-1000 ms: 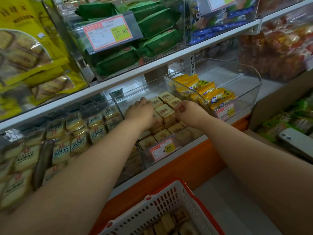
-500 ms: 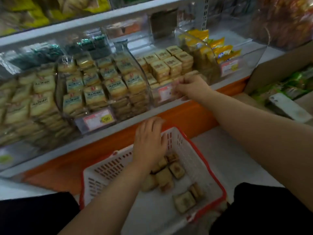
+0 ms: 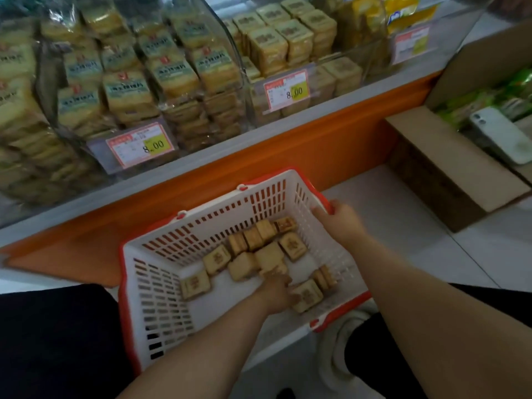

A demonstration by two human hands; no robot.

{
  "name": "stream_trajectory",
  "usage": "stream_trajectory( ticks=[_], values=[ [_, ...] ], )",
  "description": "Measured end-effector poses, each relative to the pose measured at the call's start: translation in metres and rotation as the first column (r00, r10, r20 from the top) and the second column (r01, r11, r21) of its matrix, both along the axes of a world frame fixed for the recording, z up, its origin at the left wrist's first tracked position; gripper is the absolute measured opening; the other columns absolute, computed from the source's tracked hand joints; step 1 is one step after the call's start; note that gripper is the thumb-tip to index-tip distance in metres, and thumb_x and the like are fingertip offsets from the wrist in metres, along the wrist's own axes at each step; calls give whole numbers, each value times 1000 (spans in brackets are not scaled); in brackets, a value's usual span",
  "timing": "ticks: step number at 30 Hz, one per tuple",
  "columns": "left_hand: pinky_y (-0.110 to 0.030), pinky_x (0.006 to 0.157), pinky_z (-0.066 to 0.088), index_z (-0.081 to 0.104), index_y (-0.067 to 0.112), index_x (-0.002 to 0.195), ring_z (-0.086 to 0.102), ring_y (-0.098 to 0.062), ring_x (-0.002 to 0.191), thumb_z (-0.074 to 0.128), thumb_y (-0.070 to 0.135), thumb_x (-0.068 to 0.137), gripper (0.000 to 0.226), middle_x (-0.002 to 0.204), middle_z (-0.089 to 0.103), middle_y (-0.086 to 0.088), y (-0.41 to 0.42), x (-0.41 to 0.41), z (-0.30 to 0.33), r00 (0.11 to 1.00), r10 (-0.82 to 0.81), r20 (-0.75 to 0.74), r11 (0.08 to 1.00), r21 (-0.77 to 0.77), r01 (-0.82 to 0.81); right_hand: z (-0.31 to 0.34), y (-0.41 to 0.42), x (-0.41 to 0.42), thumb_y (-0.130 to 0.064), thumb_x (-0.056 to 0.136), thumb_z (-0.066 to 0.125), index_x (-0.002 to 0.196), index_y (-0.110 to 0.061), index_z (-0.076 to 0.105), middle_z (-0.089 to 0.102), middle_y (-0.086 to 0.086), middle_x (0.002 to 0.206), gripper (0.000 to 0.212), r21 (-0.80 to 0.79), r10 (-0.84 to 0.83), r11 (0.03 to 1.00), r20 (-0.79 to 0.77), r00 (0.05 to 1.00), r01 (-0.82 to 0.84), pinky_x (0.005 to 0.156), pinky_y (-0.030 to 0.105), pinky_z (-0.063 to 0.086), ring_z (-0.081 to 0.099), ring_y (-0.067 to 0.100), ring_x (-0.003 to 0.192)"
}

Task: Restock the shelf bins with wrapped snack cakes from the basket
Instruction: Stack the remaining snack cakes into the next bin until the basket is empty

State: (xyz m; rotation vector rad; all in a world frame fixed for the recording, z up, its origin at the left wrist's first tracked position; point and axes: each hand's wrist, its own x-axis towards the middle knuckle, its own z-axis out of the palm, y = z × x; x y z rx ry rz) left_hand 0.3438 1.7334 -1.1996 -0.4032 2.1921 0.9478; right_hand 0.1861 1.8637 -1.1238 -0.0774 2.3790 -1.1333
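While the left hand (image 3: 275, 293) reaches down into the basket (image 3: 161, 283), its fingers curl over the snack cakes (image 3: 259, 254) at the middle of the pile; it seems to be closing on one or two, though the fingertips are hidden against the wrappers and a firm hold cannot be confirmed. The right hand (image 3: 341, 218) grips the basket's right rim, fingers wrapped over the red edge, apparently steadying it. About a dozen wrapped cakes lie loose on the basket floor, some flat, some on edge. Above, the bin (image 3: 331, 79) behind the right-hand price tag (image 3: 286, 90) holds matching square cakes stacked in rows, and it is likely the destination.

Several things could go wrong from here. The wrappers look slick, so a loose handful could shed a cake on the lift. The basket sits tilted near the person's knees, and should the right hand let go, it may tip. The neighbouring bin (image 3: 138, 82) to the left carries differently labelled packs, so a careless drop could put cakes in the wrong compartment. A phone (image 3: 501, 133) rests on the open cardboard box (image 3: 443, 162) to the right, near enough for an elbow to knock.
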Motion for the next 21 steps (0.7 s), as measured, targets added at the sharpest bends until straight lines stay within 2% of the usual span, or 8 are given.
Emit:
stream_trajectory(
  ticks=[3,5,8,10,13,15,18,21],
  values=[
    [-30,93,39,50,12,138,53,-30,121,53,32,100,43,138,55,-13,13,3,-13,982,-191,6,981,-18,191,-5,-2,-8,-53,94,53,103,-23,57,59,-11,78,32,-16,1,1000,-5,1000,-1,54,23,39,57,7,71],
    [-32,87,38,55,12,132,56,-32,114,52,28,98,37,132,58,-14,18,3,-19,978,-209,-20,977,-38,208,-7,-4,-12,-57,94,49,93,-22,59,60,-5,77,36,-30,-20,999,-1,1000,20,56,25,41,59,12,70],
    [-37,87,50,61,7,114,59,-30,105,62,29,90,32,120,61,-16,15,2,-31,998,-43,-46,999,-20,42,-12,-7,-15,-56,95,47,78,-27,54,61,0,77,35,-9,-17,1000,11,1000,17,63,30,44,59,18,72],
    [-38,84,53,57,9,116,60,-27,101,65,25,90,32,117,60,-13,11,3,-33,996,79,-51,997,26,-78,-12,-8,-18,-56,95,47,77,-28,53,61,0,78,34,-12,-34,999,20,999,34,62,30,45,60,17,72],
    [-29,60,54,45,12,124,60,-18,79,68,19,89,42,104,55,-6,5,4,-29,966,243,86,956,146,-254,-13,-8,-20,-57,94,47,77,-26,54,62,2,79,36,-15,-44,999,26,999,45,65,33,49,61,20,74],
    [-32,62,57,48,9,125,60,-17,77,69,14,86,44,100,58,-8,-2,3,-22,960,249,126,947,176,-269,-14,-8,-20,-59,93,47,78,-26,56,63,2,79,37,-17,-52,998,35,998,52,71,37,52,62,21,76],
    [-38,80,52,51,10,130,58,-27,101,67,19,88,46,125,49,-9,-17,7,-2,960,-10,-281,998,-57,-6,-10,-8,-18,-60,92,49,81,-27,56,63,1,81,35,-39,-65,997,48,997,67,66,34,50,62,19,76],
    [-39,67,54,58,8,125,60,-31,92,70,8,83,43,122,50,-14,-33,10,30,708,-229,-668,955,-294,33,-2,-9,-10,-47,93,56,85,-29,55,61,-7,79,20,-160,-191,971,-62,980,179,55,23,38,58,6,72]
  ],
)
